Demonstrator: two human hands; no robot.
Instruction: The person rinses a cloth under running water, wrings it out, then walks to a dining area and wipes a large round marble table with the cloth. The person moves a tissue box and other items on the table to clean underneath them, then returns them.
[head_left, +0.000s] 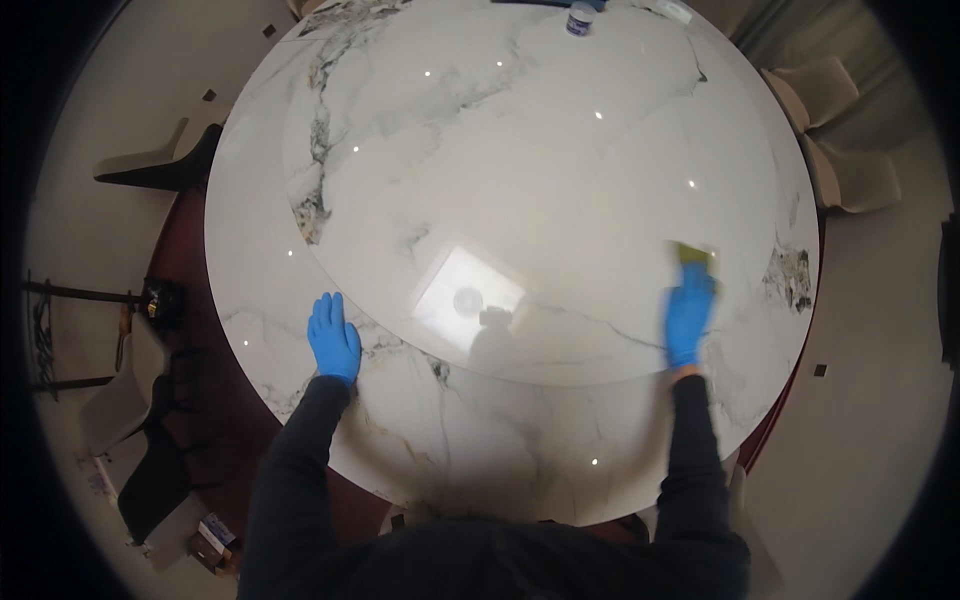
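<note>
A round marble-patterned table with a glossy white top and grey veins fills the middle of the view. My right hand, in a blue glove and slightly blurred, presses a yellow-green cloth on the right part of the raised round centre. My left hand, gloved in blue too, rests flat with nothing in it on the table's outer ring at the left, fingers pointing away from me. Part of the cloth is hidden under my right fingers.
A small jar stands near the far edge beside a dark flat object. Upholstered chairs are at the right, others at the left. A small open box lies at lower left.
</note>
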